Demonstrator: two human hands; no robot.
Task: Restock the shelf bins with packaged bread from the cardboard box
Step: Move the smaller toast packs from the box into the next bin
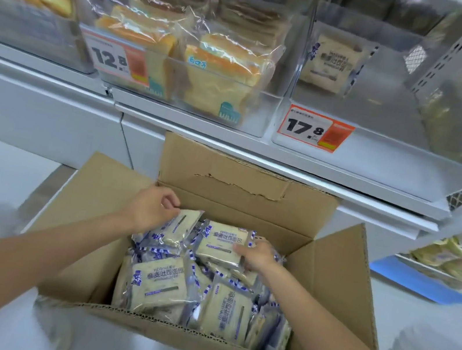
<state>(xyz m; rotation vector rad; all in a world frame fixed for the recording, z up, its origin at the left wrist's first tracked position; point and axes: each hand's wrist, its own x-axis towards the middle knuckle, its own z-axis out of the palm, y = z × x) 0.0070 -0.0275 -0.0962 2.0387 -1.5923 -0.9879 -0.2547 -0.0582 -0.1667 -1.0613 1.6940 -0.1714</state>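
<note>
- cardboard box sits at 6 o'clock, stuffed with bread packs
- left hand: fingers curled, pinching the top corner of 1 tilted pack
- right hand: thumb clamps the flat pack by its 3 o'clock edge
- clear bin at 1 o'clock holds 1 lone pack

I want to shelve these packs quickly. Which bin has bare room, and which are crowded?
Free: the 17.8 bin, with bare floor in front of and right of the single pack at its back. Crowded: the 12.8 bin, full of loaves, and the box, where left hand and right hand each grip one of its packs.
</note>
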